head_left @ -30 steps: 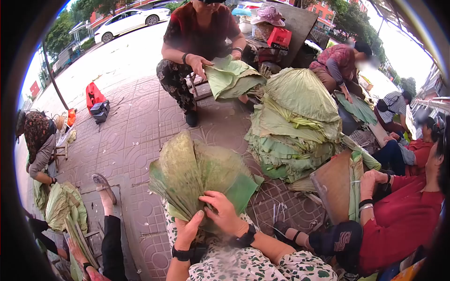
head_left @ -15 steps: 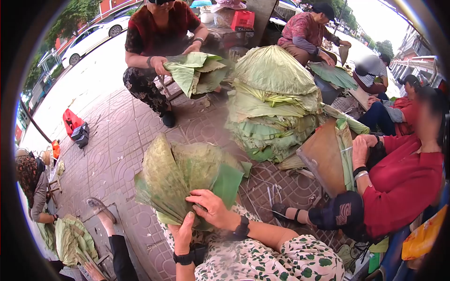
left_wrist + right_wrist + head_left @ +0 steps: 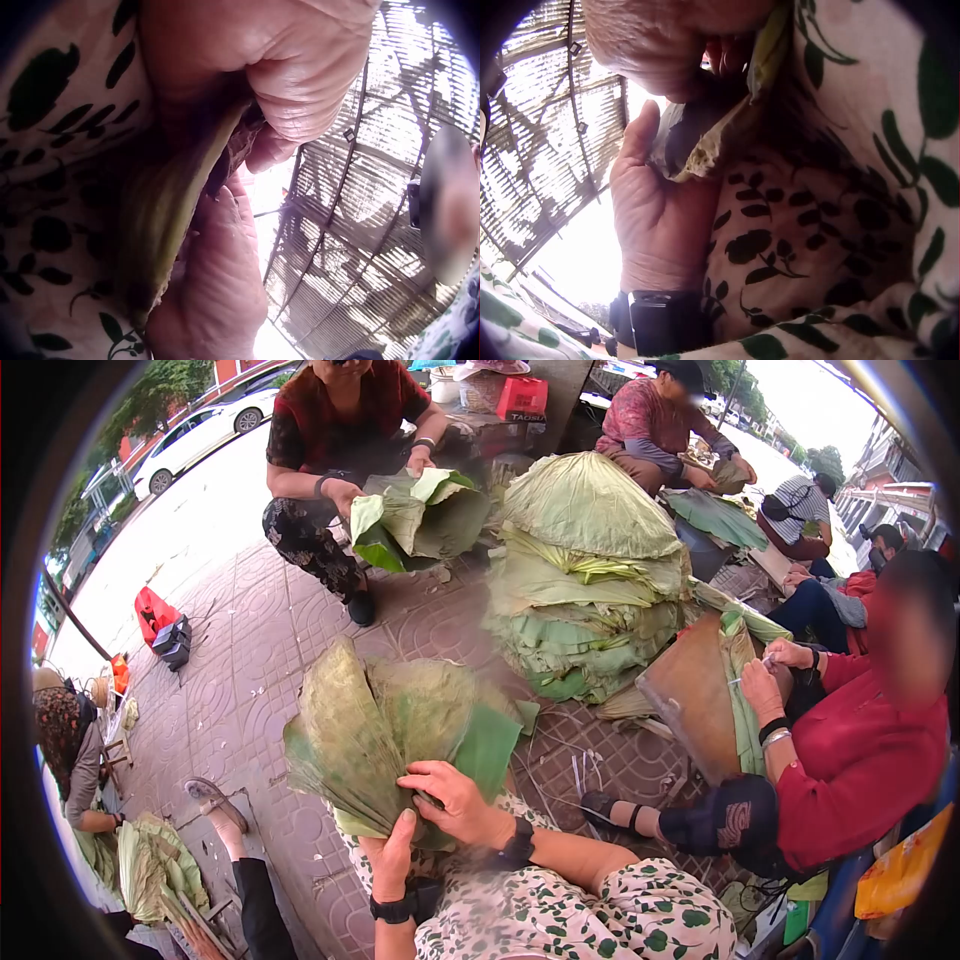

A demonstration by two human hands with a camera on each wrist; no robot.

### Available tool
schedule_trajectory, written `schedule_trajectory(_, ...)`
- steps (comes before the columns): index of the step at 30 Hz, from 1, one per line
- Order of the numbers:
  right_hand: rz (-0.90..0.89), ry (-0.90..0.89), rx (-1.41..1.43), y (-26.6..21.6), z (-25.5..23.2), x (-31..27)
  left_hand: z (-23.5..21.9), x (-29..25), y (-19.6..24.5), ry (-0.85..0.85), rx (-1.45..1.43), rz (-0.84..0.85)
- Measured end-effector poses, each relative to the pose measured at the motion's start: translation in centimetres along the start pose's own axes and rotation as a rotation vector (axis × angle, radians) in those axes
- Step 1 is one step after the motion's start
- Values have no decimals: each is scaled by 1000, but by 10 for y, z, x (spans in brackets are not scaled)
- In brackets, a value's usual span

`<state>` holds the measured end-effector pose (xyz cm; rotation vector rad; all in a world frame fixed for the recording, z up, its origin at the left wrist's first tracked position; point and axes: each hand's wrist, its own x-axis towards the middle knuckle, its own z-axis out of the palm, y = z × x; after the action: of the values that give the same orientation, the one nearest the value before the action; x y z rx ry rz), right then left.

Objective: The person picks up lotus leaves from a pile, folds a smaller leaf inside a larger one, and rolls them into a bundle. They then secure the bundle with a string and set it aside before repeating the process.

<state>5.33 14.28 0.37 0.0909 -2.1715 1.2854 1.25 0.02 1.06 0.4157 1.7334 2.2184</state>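
A fan-shaped bundle of dried, folded lotus leaves (image 3: pixel 400 720), yellow-green with a greener flap at its right, spreads over the lap in the head view. My left hand (image 3: pixel 390 860) grips its lower left edge, thumb pointing up along the front. My right hand (image 3: pixel 455 805) lies across the gathered base, its fingers curled on the folds. In the left wrist view the leaf edge (image 3: pixel 187 195) runs between both hands. The right wrist view shows a torn, pale leaf end (image 3: pixel 712 146) beside the left thumb; the fingers behind the bundle are hidden.
A tall stack of lotus leaves (image 3: pixel 590 600) stands ahead to the right. Beyond my bundle, a seated person handles folded leaves (image 3: pixel 420 520). Close on the right, a person in red sits beside a brown board (image 3: pixel 695 690). More leaves (image 3: pixel 160 870) lie at lower left.
The head view has swung right. My hands keep their hold on the leaf bundle with little movement. The person opposite has turned their leaves, and the person in red has raised a hand slightly.
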Motion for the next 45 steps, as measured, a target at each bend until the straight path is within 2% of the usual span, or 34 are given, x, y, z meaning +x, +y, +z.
schedule_trajectory(21,-29,5,-9,2,2,-2,-2,0,-3,4,55,14)
schedule_trajectory(25,9,1,-12,-6,-1,2,3,0,4,-18,-38,24)
schedule_trajectory(27,-10,9,-35,-3,3,1,-1,-1,8,-39,-30,-75)
schedule_trajectory(28,3,1,-53,-4,4,2,-2,-2,6,-48,-50,-73)
schedule_trajectory(31,51,-19,-77,-4,7,-1,-2,1,2,-63,-33,48)
schedule_trajectory(33,48,-62,-60,-2,6,-1,-3,0,6,-86,-65,53)
schedule_trajectory(35,54,-50,-20,0,9,-3,-8,0,8,-116,56,23)
schedule_trajectory(37,27,-75,-34,7,9,-7,-9,2,-10,-91,63,160)
schedule_trajectory(39,95,-83,-3,6,10,-9,-10,2,-13,-126,58,135)
schedule_trajectory(45,114,-119,-31,7,10,-9,-7,4,-21,-125,3,216)
